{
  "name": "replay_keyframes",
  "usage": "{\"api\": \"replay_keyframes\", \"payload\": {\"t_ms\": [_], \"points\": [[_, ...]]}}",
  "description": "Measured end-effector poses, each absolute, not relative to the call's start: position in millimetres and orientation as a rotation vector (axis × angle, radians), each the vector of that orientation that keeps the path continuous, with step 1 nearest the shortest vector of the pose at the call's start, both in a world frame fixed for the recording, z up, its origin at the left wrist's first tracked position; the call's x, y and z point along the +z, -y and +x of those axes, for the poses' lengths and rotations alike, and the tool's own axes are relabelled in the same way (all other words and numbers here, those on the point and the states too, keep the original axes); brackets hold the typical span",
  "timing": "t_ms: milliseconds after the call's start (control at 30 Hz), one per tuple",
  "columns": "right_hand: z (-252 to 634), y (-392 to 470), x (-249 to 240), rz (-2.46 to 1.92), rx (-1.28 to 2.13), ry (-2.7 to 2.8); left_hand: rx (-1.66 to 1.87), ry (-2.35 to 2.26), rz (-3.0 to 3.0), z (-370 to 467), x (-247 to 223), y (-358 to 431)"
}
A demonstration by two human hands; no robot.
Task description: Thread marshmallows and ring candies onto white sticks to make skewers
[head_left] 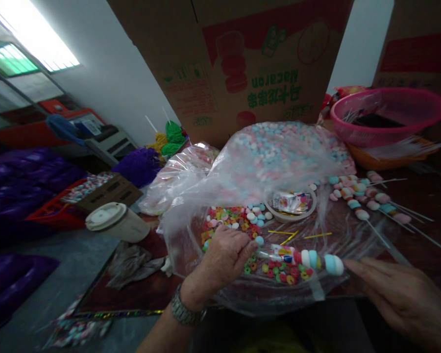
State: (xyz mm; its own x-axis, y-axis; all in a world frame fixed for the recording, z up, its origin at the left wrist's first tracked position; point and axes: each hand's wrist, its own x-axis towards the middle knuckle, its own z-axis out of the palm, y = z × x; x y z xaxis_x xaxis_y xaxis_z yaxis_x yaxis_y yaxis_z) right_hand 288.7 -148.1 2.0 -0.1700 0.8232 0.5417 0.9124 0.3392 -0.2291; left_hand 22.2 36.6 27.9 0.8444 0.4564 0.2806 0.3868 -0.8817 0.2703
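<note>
A marshmallow skewer [311, 259] lies level between my two hands, with pink, white, blue and yellow-green pieces on it and a printed wrapper near its left end. My left hand [228, 252], a metal watch on its wrist, is closed on that left end; its fingers partly hide the hold. At the other end, the fingertips of my right hand [400, 289] press together on the outermost blue-and-white marshmallow [333, 264]. Colourful ring-shaped candies [286, 272] lie beneath on clear plastic sheeting [238, 296]. Loose marshmallows [255, 214] are just beyond my left hand.
A round white tub [267, 205] of small packets stands behind yellow twist ties [288, 239]. Finished-looking skewers [375, 196] lie at right, below a pink basket [389, 137]. A big marshmallow bag [279, 152] leans before a carton [242, 59]. A lidded cup [119, 222] is left.
</note>
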Motion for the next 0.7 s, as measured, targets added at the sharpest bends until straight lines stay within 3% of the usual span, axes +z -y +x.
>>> {"api": "replay_keyframes", "payload": {"t_ms": [100,233,400,500,600,700], "points": [[280.5,147.5,-0.3,-1.526,0.017,1.95,0.486,-0.617,2.871,23.6,28.8,-35.8],[269.1,143.2,0.3,-1.577,0.544,1.745,0.478,-0.567,2.791,25.8,31.8,-35.9],[253.4,137.7,-13.5,-1.503,1.058,1.228,0.801,-0.707,2.011,27.7,30.9,-39.8],[243.5,135.0,-30.7,-1.468,1.22,0.937,1.079,-0.588,1.231,31.1,20.1,-45.5],[231.5,133.7,-44.0,-1.475,1.328,0.835,1.04,-0.432,0.782,40.9,8.1,-41.1],[212.5,125.3,-46.4,-1.428,1.232,1.068,0.98,-0.394,0.632,57.0,0.7,-17.9]]}}
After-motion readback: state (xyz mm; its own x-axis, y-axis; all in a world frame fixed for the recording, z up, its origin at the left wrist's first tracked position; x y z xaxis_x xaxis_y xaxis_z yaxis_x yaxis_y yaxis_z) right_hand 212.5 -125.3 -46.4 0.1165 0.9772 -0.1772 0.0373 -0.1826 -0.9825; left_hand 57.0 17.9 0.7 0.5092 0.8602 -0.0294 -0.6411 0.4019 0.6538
